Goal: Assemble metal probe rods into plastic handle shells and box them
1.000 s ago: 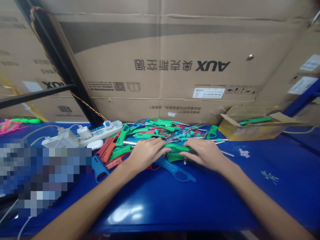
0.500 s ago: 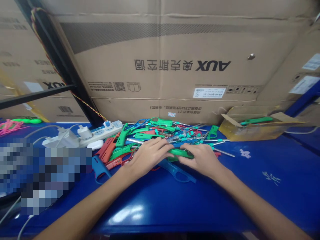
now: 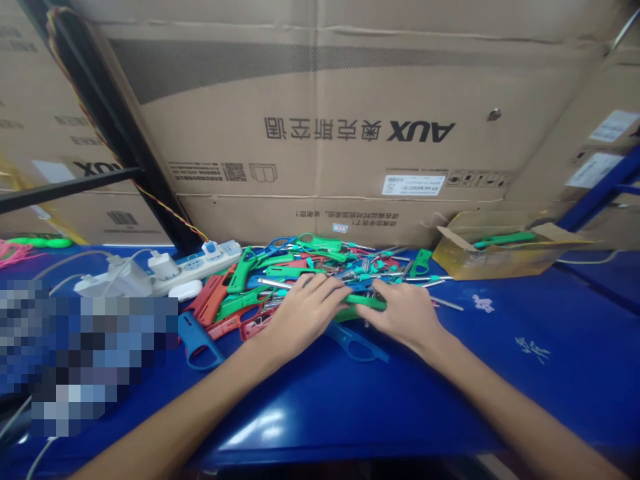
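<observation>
A green lighter (image 3: 367, 301), the long-nosed utility kind, lies between my two hands at the front of a pile of similar lighters. My left hand (image 3: 311, 310) is closed on its left end, fingers over the top. At its right end, my right hand (image 3: 407, 313) grips it with thumb and bent fingers. Both hands hide much of the lighter. Just below them on the blue table lies a blue lighter casing (image 3: 359, 343). Behind are loose green, red and blue lighters and metal tubes, with an orange-red casing (image 3: 219, 300) left of my left hand.
A blue casing (image 3: 199, 343) sits left of my left forearm. Farther left are a white power strip (image 3: 197, 267) with plugs and a white oval case (image 3: 185, 291). An open cardboard box (image 3: 495, 260) with green pieces stands back right. Large cartons (image 3: 320, 87) wall the rear.
The view has shifted slightly. Both hands stay on the green lighter, which now shows a narrower side between them; the right fingers have moved a little around it.
</observation>
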### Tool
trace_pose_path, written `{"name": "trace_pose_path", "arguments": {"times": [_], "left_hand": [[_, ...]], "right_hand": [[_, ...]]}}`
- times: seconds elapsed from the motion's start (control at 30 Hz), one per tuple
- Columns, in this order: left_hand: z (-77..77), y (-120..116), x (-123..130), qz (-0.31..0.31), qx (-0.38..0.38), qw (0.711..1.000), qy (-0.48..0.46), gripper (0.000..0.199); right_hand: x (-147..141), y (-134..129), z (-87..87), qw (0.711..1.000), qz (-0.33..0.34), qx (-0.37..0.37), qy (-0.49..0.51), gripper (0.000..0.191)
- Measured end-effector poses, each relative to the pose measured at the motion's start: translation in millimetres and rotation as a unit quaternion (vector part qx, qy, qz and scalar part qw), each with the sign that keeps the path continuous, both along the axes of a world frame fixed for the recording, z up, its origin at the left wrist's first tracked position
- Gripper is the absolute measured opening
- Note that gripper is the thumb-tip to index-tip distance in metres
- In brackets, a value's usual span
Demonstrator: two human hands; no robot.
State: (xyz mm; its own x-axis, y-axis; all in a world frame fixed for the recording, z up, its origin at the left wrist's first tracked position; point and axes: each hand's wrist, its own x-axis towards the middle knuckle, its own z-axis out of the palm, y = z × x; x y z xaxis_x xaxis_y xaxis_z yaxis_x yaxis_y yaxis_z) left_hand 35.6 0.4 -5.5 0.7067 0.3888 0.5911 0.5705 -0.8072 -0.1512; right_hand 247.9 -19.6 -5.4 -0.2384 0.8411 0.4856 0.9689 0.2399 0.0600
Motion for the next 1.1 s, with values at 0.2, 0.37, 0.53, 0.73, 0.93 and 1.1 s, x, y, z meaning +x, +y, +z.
{"name": "trace_pose_path", "arguments": {"times": [0.2, 0.37, 0.53, 0.73, 0.93, 1.1], "left_hand": [[12.5, -18.1, -0.4, -0.168, 0.043, 0.981, -0.084, 0.020], [7.0, -33.3, 4.3, -0.273, -0.059, 0.960, -0.023, 0.054], [-4.4, -32.1, 8.5, -0.271, -0.129, 0.954, -0.004, 0.057], [-2.2, -30.0, 6.6, -0.254, -0.149, 0.956, 0.005, 0.057], [-2.7, -30.2, 6.8, -0.216, -0.156, 0.963, 0.050, 0.053], [-4.5, -27.7, 6.2, -0.218, -0.169, 0.960, 0.058, 0.052]], "right_hand": [[3.0, 1.4, 7.6, 0.998, -0.045, -0.051, 0.017, 0.036], [8.5, 3.4, 14.4, 0.993, -0.060, -0.069, 0.074, 0.029], [10.9, 1.7, 15.8, 0.993, -0.054, -0.058, 0.084, 0.027], [8.6, 4.0, 14.4, 0.992, -0.061, -0.066, 0.086, 0.030], [12.2, 6.7, 12.1, 0.993, -0.062, -0.046, 0.087, 0.030], [16.1, 5.4, 12.9, 0.995, -0.044, -0.027, 0.086, 0.027]]}}
